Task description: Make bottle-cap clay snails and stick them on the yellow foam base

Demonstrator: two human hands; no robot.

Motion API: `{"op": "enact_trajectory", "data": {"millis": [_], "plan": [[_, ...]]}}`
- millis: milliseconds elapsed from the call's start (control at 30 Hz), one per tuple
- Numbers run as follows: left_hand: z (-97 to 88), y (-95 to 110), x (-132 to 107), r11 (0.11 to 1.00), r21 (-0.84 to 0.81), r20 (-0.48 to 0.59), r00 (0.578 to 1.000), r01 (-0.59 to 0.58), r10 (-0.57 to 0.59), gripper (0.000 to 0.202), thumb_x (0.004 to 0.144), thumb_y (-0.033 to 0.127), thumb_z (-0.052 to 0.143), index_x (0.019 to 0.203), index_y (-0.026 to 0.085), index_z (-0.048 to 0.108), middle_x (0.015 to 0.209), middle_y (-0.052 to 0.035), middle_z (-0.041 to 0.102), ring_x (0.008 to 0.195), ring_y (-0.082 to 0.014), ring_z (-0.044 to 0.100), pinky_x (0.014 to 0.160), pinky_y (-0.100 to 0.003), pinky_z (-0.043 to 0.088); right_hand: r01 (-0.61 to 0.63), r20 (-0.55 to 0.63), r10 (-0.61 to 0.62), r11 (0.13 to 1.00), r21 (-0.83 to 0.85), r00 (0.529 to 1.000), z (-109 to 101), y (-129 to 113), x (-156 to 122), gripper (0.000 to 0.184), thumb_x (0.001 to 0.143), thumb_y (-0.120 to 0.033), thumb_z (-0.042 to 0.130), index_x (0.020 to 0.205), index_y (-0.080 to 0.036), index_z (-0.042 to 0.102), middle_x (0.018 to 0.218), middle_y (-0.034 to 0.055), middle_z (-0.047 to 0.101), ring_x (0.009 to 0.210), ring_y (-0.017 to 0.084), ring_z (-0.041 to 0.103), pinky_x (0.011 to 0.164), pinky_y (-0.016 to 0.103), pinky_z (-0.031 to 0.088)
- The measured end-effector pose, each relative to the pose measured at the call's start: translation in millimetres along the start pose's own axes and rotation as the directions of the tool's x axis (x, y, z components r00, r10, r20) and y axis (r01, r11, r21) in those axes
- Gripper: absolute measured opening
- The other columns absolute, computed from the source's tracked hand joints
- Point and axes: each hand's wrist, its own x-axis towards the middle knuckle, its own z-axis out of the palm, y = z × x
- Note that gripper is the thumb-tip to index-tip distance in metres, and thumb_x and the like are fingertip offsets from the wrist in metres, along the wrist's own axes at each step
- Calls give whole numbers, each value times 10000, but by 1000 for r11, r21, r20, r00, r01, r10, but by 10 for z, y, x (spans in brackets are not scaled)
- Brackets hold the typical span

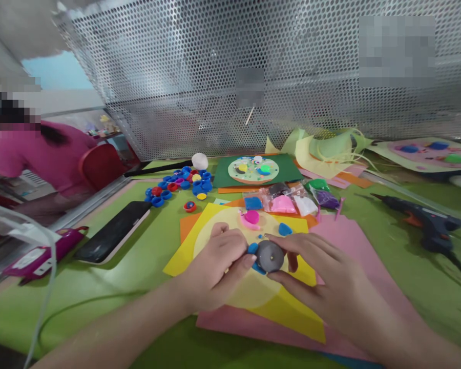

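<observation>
My right hand grips a dark grey round cap between thumb and fingertips, with a small pale dot at its middle. Close against its left side, my left hand is closed, thumb and forefinger pinching some blue clay. Both hands are over a pale yellow paper circle on a bright yellow sheet. Pink clay and a blue clay piece sit on the circle above my hands.
Blue bottle caps, a phone and a magenta power strip lie left. Bagged clay and a decorated green card are behind. A glue gun lies right. A person in pink sits far left.
</observation>
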Motion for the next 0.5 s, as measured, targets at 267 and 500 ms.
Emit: {"op": "enact_trajectory", "data": {"millis": [267,500], "plan": [[-31,-3,-10,999,-10,-64,997,-32,31,306,916,331,243,643,196,273,620,26,367,600,-142,372,708,-352,269,21,21,-21,1000,-2,1000,-11,-9,24,168,874,-278,523,1005,-175,539,785,28,639,598,119,582,595,264,489],[-45,16,0,997,24,-60,995,-77,78,258,868,244,302,622,199,238,579,34,313,572,-144,352,674,-339,257,43,48,-44,999,9,998,-9,-26,18,204,870,-301,529,1010,-157,563,776,26,644,659,137,592,608,261,498]]}}
